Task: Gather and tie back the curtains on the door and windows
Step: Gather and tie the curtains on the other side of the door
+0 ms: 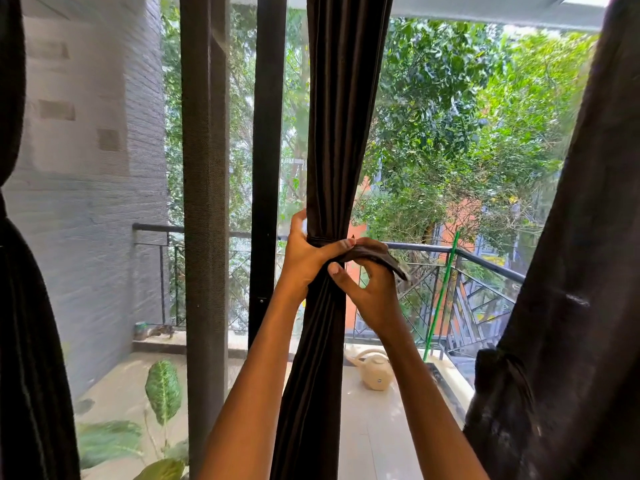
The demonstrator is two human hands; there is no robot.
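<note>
A dark brown curtain [341,133] hangs gathered into a narrow bundle in the middle of the view. A matching tie-back strap [379,256] circles it at hand height, its loose end sticking out to the right. My left hand [306,258] grips the bundle from the left, thumb laid across the strap. My right hand [369,289] pinches the strap's loose end just right of the bundle. Another dark curtain [581,271] hangs at the right edge, and a third dark curtain [20,306] at the left edge.
Behind the curtain stand a dark door frame [268,150] and a mesh screen [204,168]. Beyond is a balcony with a metal railing [485,261], a cream watering can [375,372], a green pole [441,296] and a leafy plant [162,389].
</note>
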